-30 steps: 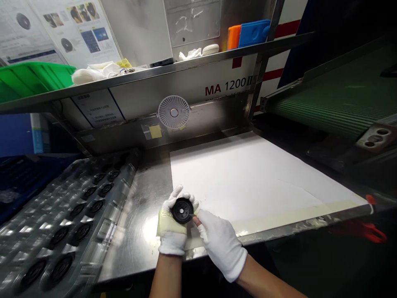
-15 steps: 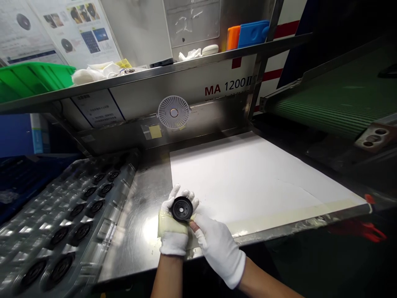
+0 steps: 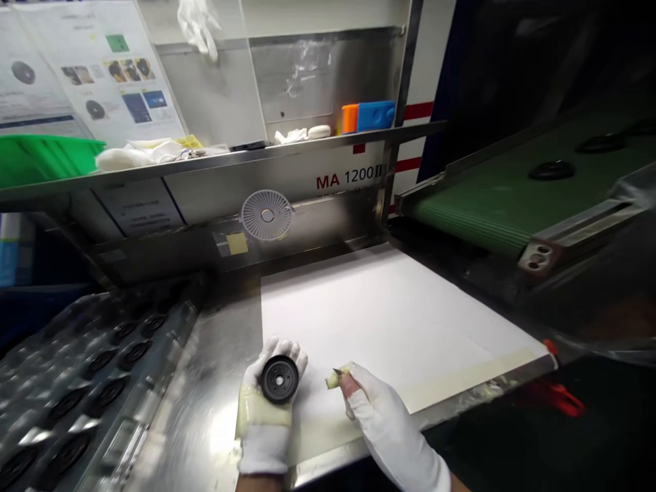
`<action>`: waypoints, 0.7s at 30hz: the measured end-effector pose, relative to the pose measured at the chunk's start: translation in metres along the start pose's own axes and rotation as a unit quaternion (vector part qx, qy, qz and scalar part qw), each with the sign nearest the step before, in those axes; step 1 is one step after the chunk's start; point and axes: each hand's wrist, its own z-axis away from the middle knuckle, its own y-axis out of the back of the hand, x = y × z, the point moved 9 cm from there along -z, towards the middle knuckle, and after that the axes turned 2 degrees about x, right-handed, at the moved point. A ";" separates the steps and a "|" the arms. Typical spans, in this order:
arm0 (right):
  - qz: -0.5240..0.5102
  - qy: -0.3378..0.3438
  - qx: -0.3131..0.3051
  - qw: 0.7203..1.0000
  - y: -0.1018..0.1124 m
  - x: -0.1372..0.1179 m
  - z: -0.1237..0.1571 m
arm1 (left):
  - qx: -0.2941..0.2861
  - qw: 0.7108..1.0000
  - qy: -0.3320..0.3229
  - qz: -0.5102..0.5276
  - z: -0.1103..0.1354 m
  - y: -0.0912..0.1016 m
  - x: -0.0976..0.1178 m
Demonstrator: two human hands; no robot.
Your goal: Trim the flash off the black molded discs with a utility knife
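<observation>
1. Your right hand (image 3: 389,424) has swung clear of the black disc (image 3: 279,389), pinching a dark pointed tool (image 3: 337,372)!
2. Your left hand (image 3: 256,404) has its grip cupped round the disc, over the bench (image 3: 205,383) by the white sheet (image 3: 369,307).
3. Ringed face towards you, bright centre.

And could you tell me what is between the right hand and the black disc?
In the head view, the white sheet shows between the right hand and the disc; a dark pointed tip sticks out of that hand.
</observation>
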 end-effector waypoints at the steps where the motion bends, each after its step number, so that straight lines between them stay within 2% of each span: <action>1: -0.008 -0.010 0.004 1.000 0.004 0.002 0.000 | 0.014 1.000 0.001 -0.003 0.000 0.000 0.000; 3: -0.046 -0.032 0.020 0.998 0.013 0.006 0.001 | 0.041 0.999 0.013 -0.010 -0.002 0.003 -0.003; 5: -0.127 -0.074 0.034 0.989 0.019 0.012 0.002 | 0.056 0.998 0.020 -0.015 -0.003 0.006 -0.007; 8: -0.259 -0.177 0.013 0.949 0.016 0.032 0.006 | 0.049 0.998 0.009 -0.034 -0.005 0.011 -0.010; 10: -0.294 -0.222 0.003 0.930 0.016 0.047 0.008 | 0.033 0.999 0.009 -0.043 -0.005 0.012 -0.013; 12: -0.288 -0.209 0.031 0.934 0.026 0.057 0.004 | 0.002 0.999 0.038 -0.024 -0.004 0.011 -0.017; 15: -0.246 -0.154 0.056 0.956 0.039 0.063 -0.001 | -0.073 0.991 0.108 0.025 0.001 0.003 -0.024; 19: -0.221 -0.161 -0.025 0.962 0.022 0.066 0.006 | -0.157 0.971 0.167 0.069 0.013 -0.007 -0.027; 21: -0.221 -0.177 -0.032 0.959 0.017 0.070 0.011 | -0.180 0.964 0.178 0.084 0.018 -0.009 -0.027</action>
